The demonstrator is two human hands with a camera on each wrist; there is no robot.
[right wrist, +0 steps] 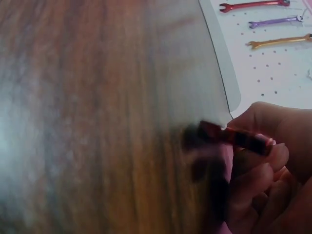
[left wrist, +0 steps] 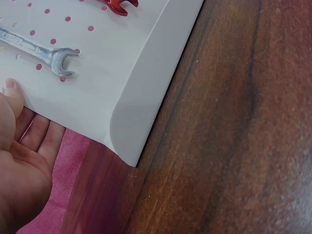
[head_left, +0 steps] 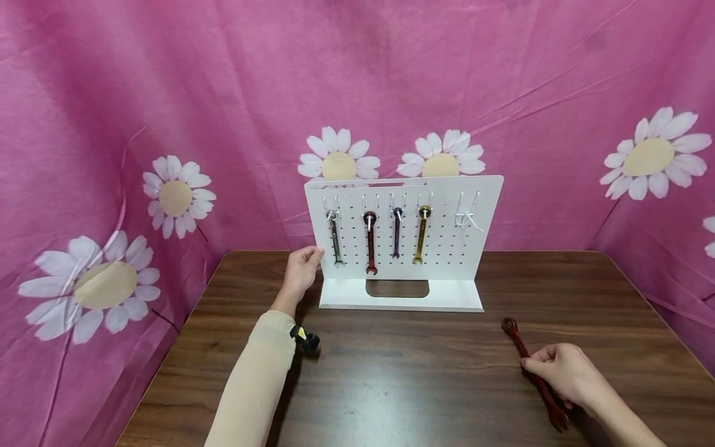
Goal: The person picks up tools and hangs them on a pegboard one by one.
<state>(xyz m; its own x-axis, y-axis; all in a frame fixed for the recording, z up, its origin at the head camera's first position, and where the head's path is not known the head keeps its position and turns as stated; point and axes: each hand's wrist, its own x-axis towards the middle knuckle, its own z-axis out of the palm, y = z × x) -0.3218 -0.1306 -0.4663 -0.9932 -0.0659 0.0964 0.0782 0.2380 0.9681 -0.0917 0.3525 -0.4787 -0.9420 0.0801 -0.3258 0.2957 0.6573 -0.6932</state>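
A white pegboard stand (head_left: 391, 261) stands upright on the table with wrenches hanging from its hooks. My left hand (head_left: 302, 270) grips its left edge; in the left wrist view the thumb lies in front and the fingers reach behind the board. The silver wrench (left wrist: 46, 48) hangs closest to that hand. At the front right, my right hand (head_left: 566, 372) pinches a red combination wrench (head_left: 516, 338) at mid-shaft between thumb and fingers. Its ring end points toward the board, its open end (right wrist: 212, 130) toward the person. Part of the shaft is hidden by the fingers.
Also on the board hang a smaller red wrench (head_left: 371, 245), a purple wrench (head_left: 397, 233) and a gold wrench (head_left: 421, 236). A bare white hook (head_left: 467, 214) sits at the right. The brown wooden table (head_left: 391, 372) meets a pink flowered curtain (head_left: 257, 93) behind.
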